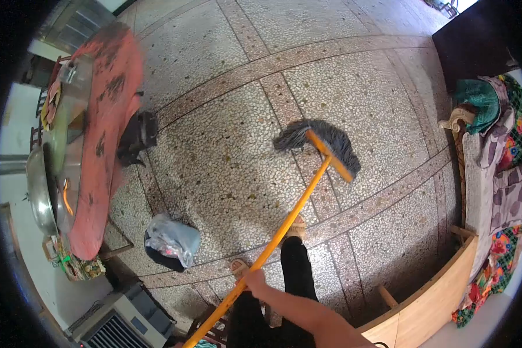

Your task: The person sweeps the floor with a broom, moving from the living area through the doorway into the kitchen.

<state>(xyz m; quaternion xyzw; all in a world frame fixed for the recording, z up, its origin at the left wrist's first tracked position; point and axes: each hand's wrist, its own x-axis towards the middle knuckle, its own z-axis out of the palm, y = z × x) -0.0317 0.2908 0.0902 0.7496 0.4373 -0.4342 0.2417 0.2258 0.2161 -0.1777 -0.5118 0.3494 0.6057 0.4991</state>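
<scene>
while the right fingers (254, 281) grip its handle (285, 227), the mop (337, 141) lies spread.

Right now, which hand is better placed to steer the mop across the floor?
The right hand, I'd judge: it grips the yellow pole, which runs out to the dark mop head on the floor. The left hand is out of view.

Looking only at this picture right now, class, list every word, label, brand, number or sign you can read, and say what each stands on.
No text can be read anywhere in this view.
Long yellow mop handle: no lettering can be made out.
Boxy grey appliance with a dark slatted vent: any markings are too small to read.
Crumpled clear plastic bag: any print is too blurred to read.
</scene>
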